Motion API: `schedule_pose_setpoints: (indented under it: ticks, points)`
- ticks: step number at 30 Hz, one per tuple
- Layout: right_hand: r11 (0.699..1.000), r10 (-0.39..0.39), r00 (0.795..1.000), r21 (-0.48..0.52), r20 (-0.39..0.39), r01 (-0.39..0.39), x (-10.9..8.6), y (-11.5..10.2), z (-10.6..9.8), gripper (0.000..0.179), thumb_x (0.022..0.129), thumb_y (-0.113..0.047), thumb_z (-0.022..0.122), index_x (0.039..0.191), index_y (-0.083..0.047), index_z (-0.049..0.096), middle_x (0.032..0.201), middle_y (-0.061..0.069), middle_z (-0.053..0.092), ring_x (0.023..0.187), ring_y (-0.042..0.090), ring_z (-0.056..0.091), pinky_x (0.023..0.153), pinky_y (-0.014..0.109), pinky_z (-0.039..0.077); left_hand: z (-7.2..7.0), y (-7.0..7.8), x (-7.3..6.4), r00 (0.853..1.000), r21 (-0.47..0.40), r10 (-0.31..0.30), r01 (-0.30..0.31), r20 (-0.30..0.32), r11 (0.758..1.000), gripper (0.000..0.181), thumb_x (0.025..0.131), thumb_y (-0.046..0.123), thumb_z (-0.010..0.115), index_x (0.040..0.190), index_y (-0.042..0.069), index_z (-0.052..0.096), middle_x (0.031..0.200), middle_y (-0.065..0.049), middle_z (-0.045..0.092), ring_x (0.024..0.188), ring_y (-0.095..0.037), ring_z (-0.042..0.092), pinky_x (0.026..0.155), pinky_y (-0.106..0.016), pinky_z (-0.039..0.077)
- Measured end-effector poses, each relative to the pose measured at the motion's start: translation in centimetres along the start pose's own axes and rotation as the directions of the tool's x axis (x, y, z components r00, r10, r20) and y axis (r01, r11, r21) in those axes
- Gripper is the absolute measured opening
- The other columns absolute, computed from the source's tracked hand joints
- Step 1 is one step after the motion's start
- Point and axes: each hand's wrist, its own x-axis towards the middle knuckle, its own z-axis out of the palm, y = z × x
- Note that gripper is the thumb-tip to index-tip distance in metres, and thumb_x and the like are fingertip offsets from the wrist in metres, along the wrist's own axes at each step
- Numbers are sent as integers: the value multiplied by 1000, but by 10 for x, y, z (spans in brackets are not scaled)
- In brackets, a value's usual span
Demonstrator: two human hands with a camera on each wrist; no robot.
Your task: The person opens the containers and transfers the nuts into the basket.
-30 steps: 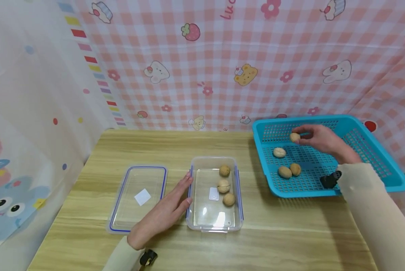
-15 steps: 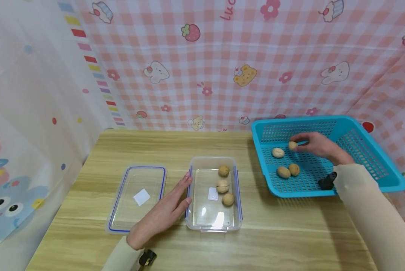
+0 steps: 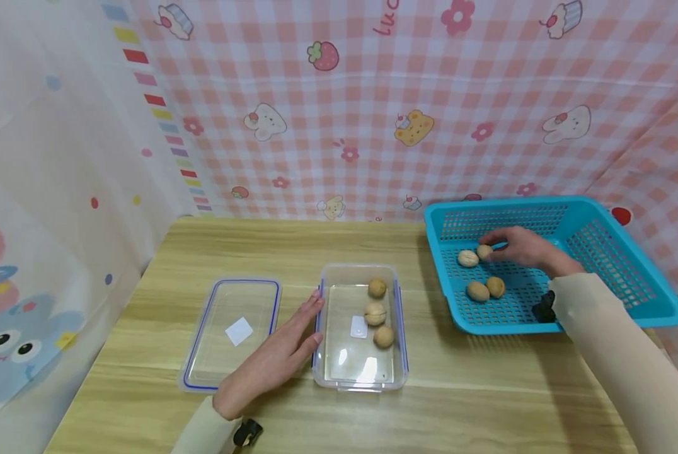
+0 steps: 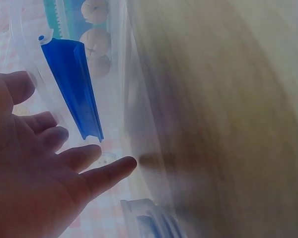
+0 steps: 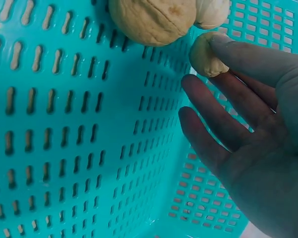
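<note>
My right hand is inside the blue basket, low over its floor. Between thumb and fingers it pinches a walnut, right beside a paler walnut. Two more walnuts, one of them a browner walnut, lie nearer the basket's front. With fingers straight, my left hand rests against the left side of a clear plastic box. Its fingertips are by the box's blue side clip in the left wrist view. Inside the box, three walnuts line up along the right side.
A clear lid with a blue seal lies left of the box, partly behind my left forearm. The wooden table ends at a checked cloth at the back. The basket stands at the right, its wall raised around my right hand.
My right hand has come down toward the basket floor with the walnut, bringing it close beside the paler one. The left hand and the box stay in place.
</note>
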Motion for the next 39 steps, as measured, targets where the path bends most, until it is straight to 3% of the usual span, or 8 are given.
schedule_pose_setpoints:
  ticks: [6, 20, 27, 39]
  points:
    - [1000, -8, 999, 9, 38, 8, 2, 5, 3, 49, 100, -14, 68, 139, 12, 55, 137, 35, 57, 124, 54, 55, 95, 62, 53, 1, 0, -1, 1000, -2, -2, 2, 6, 1000, 61, 112, 32, 46, 165, 9, 25, 173, -6, 13, 157, -31, 19, 125, -52, 21]
    - [1000, -10, 993, 28, 114, 6, -8, -2, -3, 67, 98, -18, 72, 147, 15, 41, 146, 42, 43, 130, 60, 47, 101, 65, 49, 2, 1, -1, 1000, -8, -7, 8, 13, 1000, 61, 112, 30, 47, 165, 9, 25, 173, -4, 11, 157, -30, 19, 126, -51, 21]
    - [998, -40, 996, -35, 78, 43, -22, -16, -18, 68, 102, -25, 67, 152, 11, 39, 154, 38, 38, 138, 59, 37, 105, 70, 42, 1, 1, 0, 1000, 8, -5, 5, 6, 1000, 62, 111, 30, 48, 165, 9, 24, 173, -5, 12, 157, -27, 19, 126, -50, 21]
    - [998, -67, 996, -16, -66, 66, -47, -49, -42, 64, 105, -30, 63, 153, 5, 40, 154, 30, 43, 137, 54, 44, 104, 69, 44, 0, 2, 0, 1000, 16, 6, -6, -5, 1000, 61, 111, 29, 48, 164, 7, 25, 173, -7, 13, 156, -31, 20, 125, -52, 22]
